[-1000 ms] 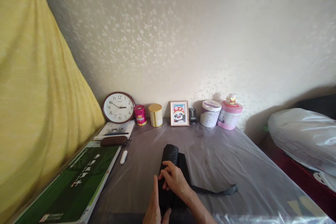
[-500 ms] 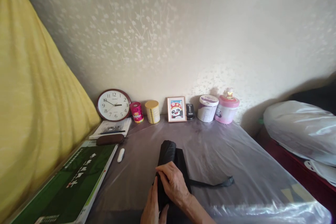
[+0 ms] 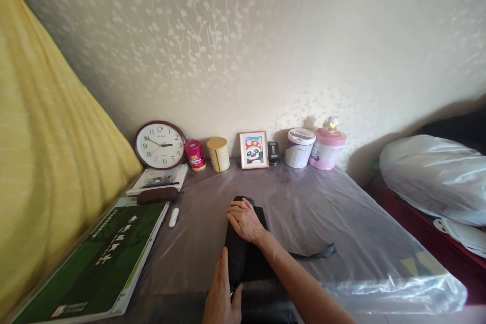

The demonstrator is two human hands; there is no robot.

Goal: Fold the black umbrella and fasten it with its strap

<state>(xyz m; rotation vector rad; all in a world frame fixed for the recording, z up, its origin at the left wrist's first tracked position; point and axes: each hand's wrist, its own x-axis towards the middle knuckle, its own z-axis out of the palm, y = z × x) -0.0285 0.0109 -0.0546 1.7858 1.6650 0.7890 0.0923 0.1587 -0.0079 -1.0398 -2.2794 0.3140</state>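
A rolled black umbrella (image 3: 236,250) lies lengthwise on the table before me, with a flat black flap of its cloth (image 3: 260,263) along the right side. From under my right forearm its dark strap (image 3: 317,253) trails off to the right. My left hand (image 3: 224,288) grips the near end, fingers along the left side and thumb at the end, where a small shiny part shows. Near the far end, my right hand (image 3: 246,220) lies closed over the top of the roll, its fingers bent across to the left.
Plastic film covers the table (image 3: 304,202). On the left lie a green book (image 3: 114,253), a brown case (image 3: 157,195) and a small white object (image 3: 173,217). Along the wall stand a clock (image 3: 161,146), a picture frame (image 3: 254,150) and several tubs. A plastic-wrapped bundle (image 3: 433,177) sits at right.
My right hand has moved forward along the roll, from its middle to near the far end. My left hand stays at the near end. The view has tilted slightly downward.
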